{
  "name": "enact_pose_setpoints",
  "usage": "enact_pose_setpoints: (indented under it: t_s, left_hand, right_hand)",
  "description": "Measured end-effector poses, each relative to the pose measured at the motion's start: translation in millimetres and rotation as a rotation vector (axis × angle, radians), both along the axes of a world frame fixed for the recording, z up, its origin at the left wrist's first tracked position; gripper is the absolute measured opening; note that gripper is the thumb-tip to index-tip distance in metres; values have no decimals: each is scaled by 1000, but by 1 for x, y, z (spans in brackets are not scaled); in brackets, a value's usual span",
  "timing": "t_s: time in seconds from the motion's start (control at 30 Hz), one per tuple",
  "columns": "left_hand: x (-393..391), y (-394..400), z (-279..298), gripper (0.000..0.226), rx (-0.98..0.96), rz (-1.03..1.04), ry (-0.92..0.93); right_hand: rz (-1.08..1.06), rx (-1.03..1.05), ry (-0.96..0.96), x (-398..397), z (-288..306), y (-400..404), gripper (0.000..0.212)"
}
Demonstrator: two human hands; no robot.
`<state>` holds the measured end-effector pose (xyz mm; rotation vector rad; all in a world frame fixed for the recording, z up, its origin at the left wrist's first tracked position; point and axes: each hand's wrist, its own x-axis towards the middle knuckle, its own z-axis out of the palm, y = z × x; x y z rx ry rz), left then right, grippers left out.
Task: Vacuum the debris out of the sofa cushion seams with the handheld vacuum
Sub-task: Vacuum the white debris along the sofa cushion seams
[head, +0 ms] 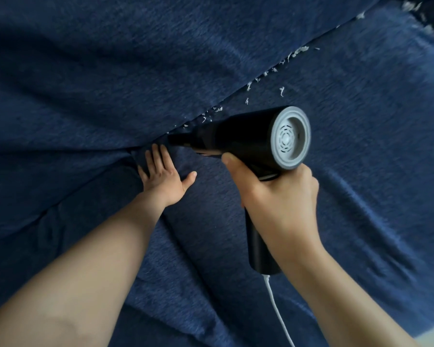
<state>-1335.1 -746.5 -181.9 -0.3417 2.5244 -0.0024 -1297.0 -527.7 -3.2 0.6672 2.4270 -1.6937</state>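
Nozzle of the handheld vacuum (246, 139) set at the lower-left end of the seam (236, 95), at frame centre. Seam's long axis running diagonally from there to the upper right, white debris (297, 51) strung along it, so ahead of the nozzle. Right hand (278, 194) wrapped around the vacuum's grip, nearer the debris. Left hand (164, 174) spread flat, pressing the seat cushion (361, 121) just beside the nozzle. Likely next: sweep toward upper right along the seam.
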Motion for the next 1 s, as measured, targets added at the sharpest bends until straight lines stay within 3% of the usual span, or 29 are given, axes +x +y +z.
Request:
enact_pose_setpoints:
  t_s: [0.43,0.67,0.8,1.0]
  left_hand:
    - [-2,2,-4,108,-44,9,-23]
    - [-3,3,-4,104,-41,21,-34]
    - [-6,1,-6,108,-52,19,-63]
    - [-7,0,-7,111,-50,29,-102]
  right_hand:
    - [-72,1,-13,-5,-11,6,36]
    - [73,3,-64,-9,-20,-9,39]
    - [28,47,-50,-11,-21,-7,45]
    - [-97,76,48,-4,2,22,36]
